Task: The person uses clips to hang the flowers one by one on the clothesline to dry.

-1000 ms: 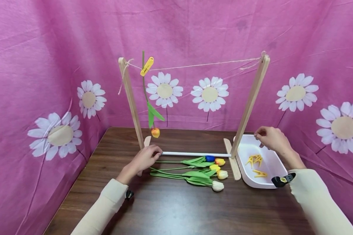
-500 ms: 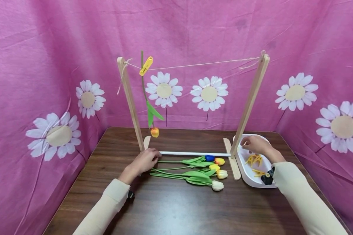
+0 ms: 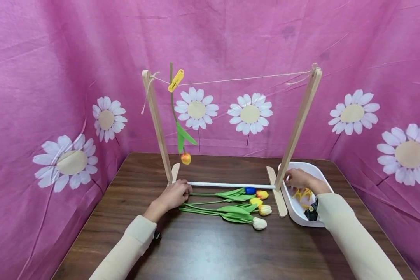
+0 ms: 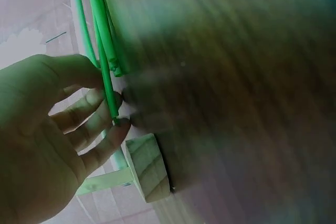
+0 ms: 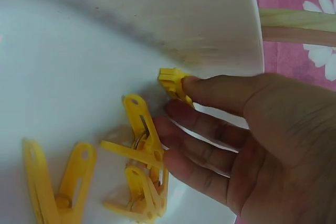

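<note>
My left hand (image 3: 176,193) is at the stem ends of several artificial tulips (image 3: 236,209) lying side by side on the table. In the left wrist view, its thumb and fingers curl about one green stem (image 4: 107,85). My right hand (image 3: 301,179) reaches into a white tub (image 3: 305,223) at the right. There, thumb and forefinger pinch a yellow clothespin (image 5: 176,83) close to the tub wall. Below those fingers lie more yellow clothespins (image 5: 139,129), one nudging the fingertips. An orange-yellow tulip (image 3: 186,158) hangs head down from the string, held by a yellow clothespin (image 3: 176,80).
A wooden frame stands across the table, with a left post (image 3: 157,124), a right post (image 3: 298,128) and a white crossbar (image 3: 231,185) low down. A string (image 3: 245,79) runs between the post tops. A pink daisy-print cloth (image 3: 224,39) surrounds the table (image 3: 203,249).
My right hand has come down and left into the tub, from above its right side to its left wall. My left hand has shifted only slightly at the stem ends.
</note>
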The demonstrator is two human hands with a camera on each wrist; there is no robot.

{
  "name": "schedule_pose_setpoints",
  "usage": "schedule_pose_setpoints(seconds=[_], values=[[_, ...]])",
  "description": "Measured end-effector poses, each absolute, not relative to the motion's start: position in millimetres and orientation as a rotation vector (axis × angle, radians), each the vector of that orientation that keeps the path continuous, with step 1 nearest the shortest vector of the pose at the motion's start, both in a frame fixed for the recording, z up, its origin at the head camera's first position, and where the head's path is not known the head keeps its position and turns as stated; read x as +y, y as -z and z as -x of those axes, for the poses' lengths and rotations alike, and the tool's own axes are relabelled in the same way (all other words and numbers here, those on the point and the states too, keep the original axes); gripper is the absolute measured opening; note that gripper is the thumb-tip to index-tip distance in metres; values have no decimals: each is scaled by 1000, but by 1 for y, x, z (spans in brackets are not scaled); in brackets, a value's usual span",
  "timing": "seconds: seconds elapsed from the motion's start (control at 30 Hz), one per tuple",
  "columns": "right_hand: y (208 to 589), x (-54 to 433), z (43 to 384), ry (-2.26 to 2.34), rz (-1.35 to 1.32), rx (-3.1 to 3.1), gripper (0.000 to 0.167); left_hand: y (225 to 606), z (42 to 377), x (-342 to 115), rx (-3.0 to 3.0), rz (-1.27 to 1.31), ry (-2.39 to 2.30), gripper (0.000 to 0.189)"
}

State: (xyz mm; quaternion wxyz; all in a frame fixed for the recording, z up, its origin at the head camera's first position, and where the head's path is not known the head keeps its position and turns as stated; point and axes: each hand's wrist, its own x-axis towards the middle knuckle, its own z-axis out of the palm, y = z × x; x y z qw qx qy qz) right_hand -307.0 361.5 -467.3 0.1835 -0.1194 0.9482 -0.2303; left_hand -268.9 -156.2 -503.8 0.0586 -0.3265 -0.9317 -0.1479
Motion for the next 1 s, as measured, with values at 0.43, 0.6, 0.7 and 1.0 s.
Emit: schedule_pose_setpoints(seconds=[0.43, 0.6, 0.7, 1.0], values=[[467, 365, 309, 563, 289, 2679, 15, 499, 271, -158, -2874, 966, 773, 10], [464, 365, 307, 608, 289, 2694, 21, 497, 273, -161, -2884, 909, 969, 8], [458, 364, 306, 610, 300, 2709, 25, 496, 273, -164, -2877, 845, 1114, 7], [449, 369, 306, 600, 435, 2796, 22, 485, 272, -165, -2741, 630, 1524, 14]])
